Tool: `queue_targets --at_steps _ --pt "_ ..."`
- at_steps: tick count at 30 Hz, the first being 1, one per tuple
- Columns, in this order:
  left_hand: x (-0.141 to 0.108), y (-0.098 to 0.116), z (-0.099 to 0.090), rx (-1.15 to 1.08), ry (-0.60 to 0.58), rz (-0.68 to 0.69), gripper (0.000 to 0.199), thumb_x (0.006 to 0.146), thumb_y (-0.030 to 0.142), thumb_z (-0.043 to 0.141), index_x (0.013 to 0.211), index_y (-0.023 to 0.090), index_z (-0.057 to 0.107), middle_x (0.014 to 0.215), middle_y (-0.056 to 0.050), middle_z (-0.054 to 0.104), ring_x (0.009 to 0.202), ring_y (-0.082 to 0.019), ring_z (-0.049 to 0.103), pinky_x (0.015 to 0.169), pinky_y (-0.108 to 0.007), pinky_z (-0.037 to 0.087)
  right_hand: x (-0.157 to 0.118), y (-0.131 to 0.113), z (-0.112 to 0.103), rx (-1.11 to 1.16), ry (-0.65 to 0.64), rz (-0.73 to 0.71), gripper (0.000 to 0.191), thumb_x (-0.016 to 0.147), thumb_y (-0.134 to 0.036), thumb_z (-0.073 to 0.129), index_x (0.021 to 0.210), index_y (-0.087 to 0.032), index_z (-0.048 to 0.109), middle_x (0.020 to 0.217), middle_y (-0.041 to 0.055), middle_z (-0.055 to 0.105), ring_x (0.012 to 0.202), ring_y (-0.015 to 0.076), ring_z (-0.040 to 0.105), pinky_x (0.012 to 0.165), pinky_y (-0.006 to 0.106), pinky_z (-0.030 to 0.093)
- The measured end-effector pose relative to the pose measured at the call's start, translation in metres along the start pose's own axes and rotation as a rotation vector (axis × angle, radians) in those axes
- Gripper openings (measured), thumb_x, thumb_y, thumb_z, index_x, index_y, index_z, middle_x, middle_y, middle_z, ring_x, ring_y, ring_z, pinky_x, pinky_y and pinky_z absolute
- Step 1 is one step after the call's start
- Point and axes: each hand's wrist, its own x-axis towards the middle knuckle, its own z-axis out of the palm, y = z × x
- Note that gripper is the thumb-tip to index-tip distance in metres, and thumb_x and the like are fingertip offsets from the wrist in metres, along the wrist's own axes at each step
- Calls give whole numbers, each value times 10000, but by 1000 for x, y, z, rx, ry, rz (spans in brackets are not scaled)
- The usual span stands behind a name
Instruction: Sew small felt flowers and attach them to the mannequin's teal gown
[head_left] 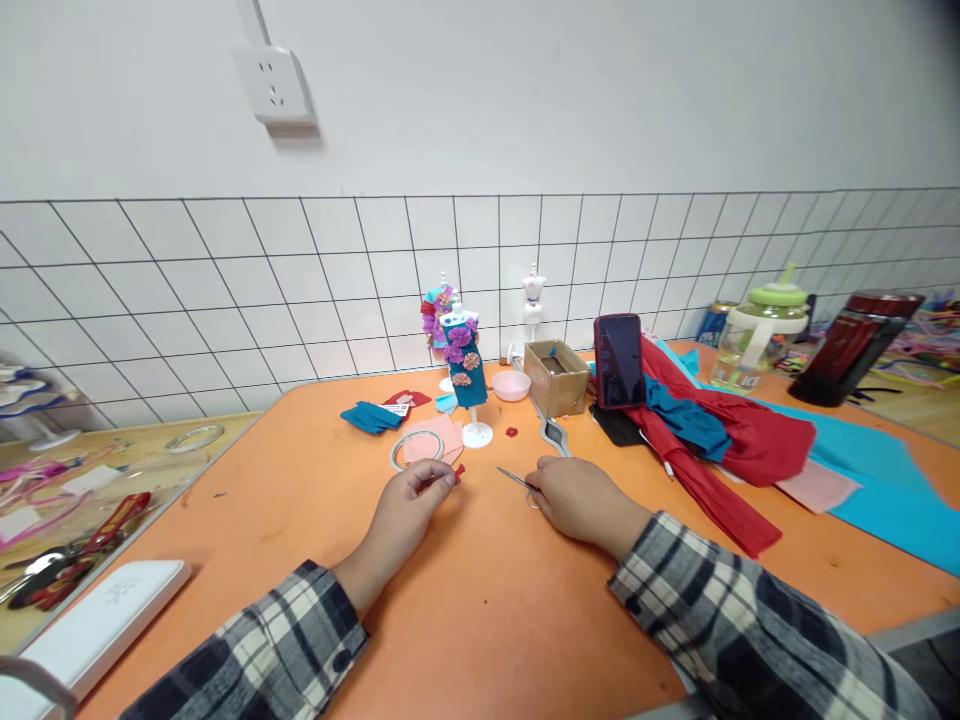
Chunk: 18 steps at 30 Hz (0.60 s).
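— What do the hands hold at the orange counter [480,600]?

— The left hand [409,500], in a plaid sleeve, pinches a small red scrap of paper [458,472] between thumb and fingertips, low over the counter. The right hand [574,497] is closed around a pair of small metal scissors [514,479], blades pointing left toward the scrap, a short gap between them.

— And around them?

— Just beyond the left hand lie a ring of clear tape [415,446] and a pink paper sheet [437,440]. Behind those stands a miniature white mannequin in a teal paper dress with purple flowers [466,372], a second small dressed figure [438,310] at its back. To the right: a pink bowl [511,385], an open brown cardboard box [556,376], a propped dark phone [619,360], and heaped red and teal crepe paper [720,430]. A white tiled wall [225,290] runs behind.
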Motion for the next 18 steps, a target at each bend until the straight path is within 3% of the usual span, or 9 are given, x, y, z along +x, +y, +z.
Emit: queue_targets --at_steps 5,10,15,18 --pt "0 0 1 13 -10 9 182 746 352 556 729 181 619 768 -28 627 777 -199 571 736 -291 430 -1 -14 0 -46 -51 30 265 840 -34 443 935 -122 674 920 150 668 880 244 652 653 283 407" --pt "-1 1 2 18 9 10 193 781 359 535 770 184 616 819 -32 634 830 -207 582 783 -306 444 2 -7 10 102 62 73 182 859 -149 481 973 -162 622 919 103 667 831 219 631 630 278 374" --pt "-2 1 4 -16 40 8 210 821 372 510 816 186 608 882 -43 655 917 -225 600 847 -325 452 9 -3 18 478 206 67 254 794 -193 594 1048 -191 586 924 39 646 821 159 585 673 250 379" --pt "-1 1 3 -37 58 23 212 835 372 501 831 184 598 872 -39 642 913 -215 593 857 -317 448 16 -14 21 837 136 51 316 750 -313 678 1017 -179 574 931 27 610 699 119 549 611 237 398"
